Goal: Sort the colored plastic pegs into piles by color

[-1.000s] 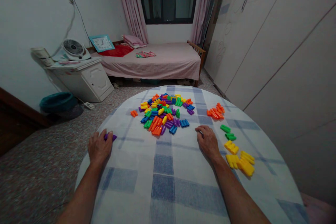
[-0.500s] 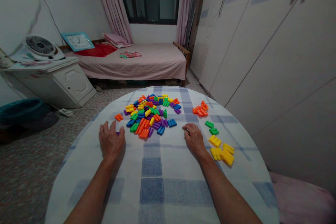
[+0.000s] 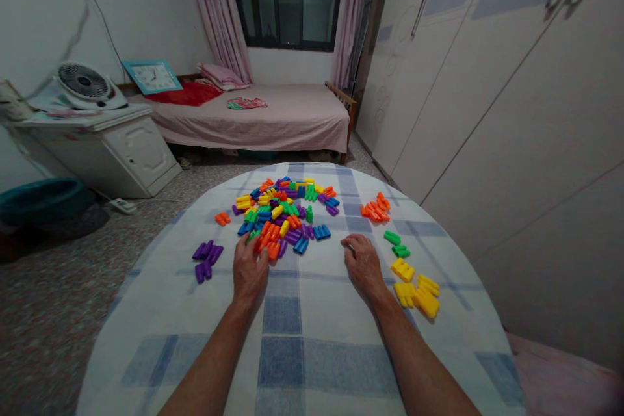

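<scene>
Mixed plastic blocks in orange, green, yellow, blue and purple form a pile (image 3: 277, 211) on the far middle of the table. At the pile's near left edge is my left hand (image 3: 251, 270), its fingers apart beside orange blocks (image 3: 269, 234); it partly covers a green block (image 3: 253, 234). My right hand (image 3: 363, 263) rests on the cloth right of the pile, fingers loosely bent and holding nothing visible. Several purple blocks (image 3: 207, 257) lie together left of my left hand. To the right are separate groups of orange blocks (image 3: 375, 210), green blocks (image 3: 397, 244) and yellow blocks (image 3: 416, 292).
A checked cloth covers the round table (image 3: 283, 364). An orange block (image 3: 223, 218) lies left of the pile. Beyond the table is a bed (image 3: 263, 127); a white cabinet (image 3: 139, 153) with a fan (image 3: 85, 82) stands left, and a wardrobe (image 3: 487, 143) stands right.
My left hand has moved right, from the purple blocks to the pile's near edge, uncovering the purple group. My right hand stays in nearly the same place. The view has shifted slightly.
</scene>
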{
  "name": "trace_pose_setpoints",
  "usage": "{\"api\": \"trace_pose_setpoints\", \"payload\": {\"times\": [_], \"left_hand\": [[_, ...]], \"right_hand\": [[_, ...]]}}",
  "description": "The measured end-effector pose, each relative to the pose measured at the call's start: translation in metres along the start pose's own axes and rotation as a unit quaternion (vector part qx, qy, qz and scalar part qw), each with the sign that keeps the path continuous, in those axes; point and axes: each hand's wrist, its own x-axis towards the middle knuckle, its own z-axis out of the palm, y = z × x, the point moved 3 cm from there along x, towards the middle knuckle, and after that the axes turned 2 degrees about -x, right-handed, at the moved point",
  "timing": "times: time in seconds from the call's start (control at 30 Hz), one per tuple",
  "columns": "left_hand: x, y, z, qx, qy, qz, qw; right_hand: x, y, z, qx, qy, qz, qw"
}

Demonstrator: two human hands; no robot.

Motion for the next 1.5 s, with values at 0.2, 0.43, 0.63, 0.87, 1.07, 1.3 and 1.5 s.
{"api": "trace_pose_setpoints", "payload": {"times": [0.2,0.43,0.63,0.87,1.07,1.3,1.5], "left_hand": [[-0.001,0.002,0.000,-0.020,0.017,0.026,0.999],[-0.002,0.007,-0.002,-0.052,0.023,0.026,0.998],[-0.002,0.008,0.002,0.048,-0.020,0.062,0.997],[0.000,0.006,0.000,0.014,-0.005,0.034,0.999],[-0.002,0.012,0.000,-0.055,-0.026,0.038,0.997],[0.010,-0.006,-0.025,0.013,0.091,-0.037,0.995],[0.021,-0.026,-0.040,0.067,0.115,-0.087,0.987]], "right_hand": [[0.000,0.005,0.004,0.002,-0.006,-0.004,1.000],[0.001,0.002,0.002,-0.003,-0.002,-0.012,1.000],[0.001,-0.001,0.001,-0.024,-0.011,-0.011,1.000],[-0.003,-0.015,0.001,-0.028,-0.035,-0.014,0.999],[-0.006,-0.015,0.006,-0.020,-0.041,-0.026,0.999],[-0.005,-0.015,0.005,-0.014,-0.039,-0.029,0.999],[-0.006,-0.019,0.005,0.004,-0.025,-0.021,0.999]]}}
